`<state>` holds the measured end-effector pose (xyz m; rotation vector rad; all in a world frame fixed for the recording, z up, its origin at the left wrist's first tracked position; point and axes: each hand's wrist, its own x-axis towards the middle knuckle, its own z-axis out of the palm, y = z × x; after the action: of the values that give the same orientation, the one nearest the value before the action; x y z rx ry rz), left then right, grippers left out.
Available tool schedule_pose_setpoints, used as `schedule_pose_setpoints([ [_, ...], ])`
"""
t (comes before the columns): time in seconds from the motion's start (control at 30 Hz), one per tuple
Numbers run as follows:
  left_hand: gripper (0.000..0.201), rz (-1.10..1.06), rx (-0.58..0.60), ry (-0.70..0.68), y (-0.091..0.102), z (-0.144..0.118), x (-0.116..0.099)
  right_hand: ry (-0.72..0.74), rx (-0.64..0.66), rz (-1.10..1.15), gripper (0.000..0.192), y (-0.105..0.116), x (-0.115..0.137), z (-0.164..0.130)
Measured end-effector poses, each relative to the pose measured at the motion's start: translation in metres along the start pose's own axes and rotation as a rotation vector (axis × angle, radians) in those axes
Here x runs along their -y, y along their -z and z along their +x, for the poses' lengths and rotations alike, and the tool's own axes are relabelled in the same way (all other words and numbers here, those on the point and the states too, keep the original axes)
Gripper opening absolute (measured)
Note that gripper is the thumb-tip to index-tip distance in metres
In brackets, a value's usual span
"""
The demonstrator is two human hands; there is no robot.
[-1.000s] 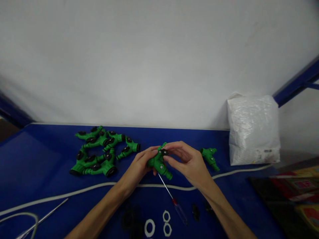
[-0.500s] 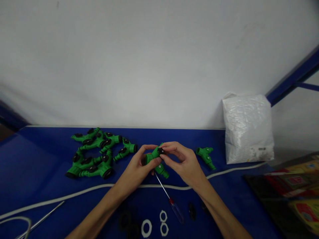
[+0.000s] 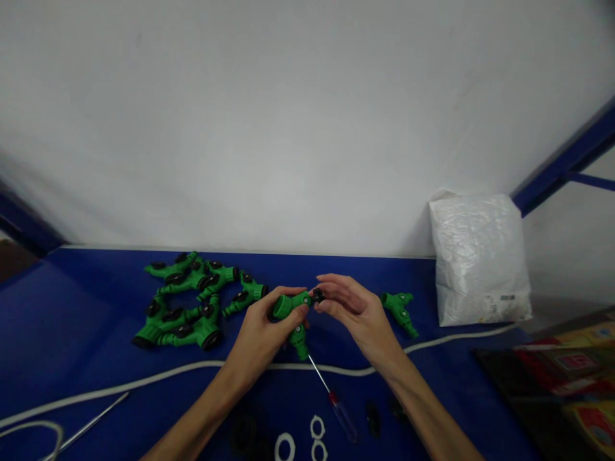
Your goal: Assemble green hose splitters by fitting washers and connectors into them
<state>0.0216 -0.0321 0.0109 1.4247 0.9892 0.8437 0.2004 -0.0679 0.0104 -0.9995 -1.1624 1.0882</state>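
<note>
My left hand (image 3: 271, 320) is closed around a green Y-shaped hose splitter (image 3: 298, 338), with one branch pointing right and the other down. Between the thumb and fingers of my right hand (image 3: 353, 310) is a small black knob (image 3: 318, 296), close to the tip of the right-pointing branch; whether it touches cannot be made out. Below the splitter lies a screwdriver (image 3: 343, 415) with a clear red-collared handle. Another green splitter (image 3: 400, 312) without black knobs rests right of my right hand.
Several green splitters with black knobs (image 3: 192, 326) lie at the left. White rings (image 3: 285, 446) and dark parts (image 3: 372, 419) are near the front. A white cable (image 3: 192, 367) crosses the blue table (image 3: 96, 307). A white plastic package (image 3: 483, 262) stands at the back right.
The splitter has turned in my left hand, its lower branch now pointing more downward. The black knob, earlier on top of the splitter, is now at the right branch's tip in my right fingers.
</note>
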Motion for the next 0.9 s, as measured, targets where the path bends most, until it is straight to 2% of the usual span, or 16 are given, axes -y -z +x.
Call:
schedule_pose_setpoints([
  [0.2,0.047,-0.145,0.015,0.047,-0.0032,0.0017,-0.0009,-0.073,0.083,0.294,0.021,-0.0046,0.0057,-0.0019],
  [0.4,0.045,-0.156,-0.002,0.063,-0.002,0.0028,-0.002,-0.13,0.094,0.383,0.023,-0.0042,0.0073,-0.0029],
  [0.67,0.046,-0.176,0.036,0.053,0.0006,0.0049,-0.0002,-0.129,0.039,0.343,0.025,-0.0056,0.0066,-0.0009],
  [0.9,0.049,-0.203,0.032,0.013,0.0001,0.007,0.0025,-0.076,-0.013,0.021,0.029,-0.0068,0.0027,-0.0004],
])
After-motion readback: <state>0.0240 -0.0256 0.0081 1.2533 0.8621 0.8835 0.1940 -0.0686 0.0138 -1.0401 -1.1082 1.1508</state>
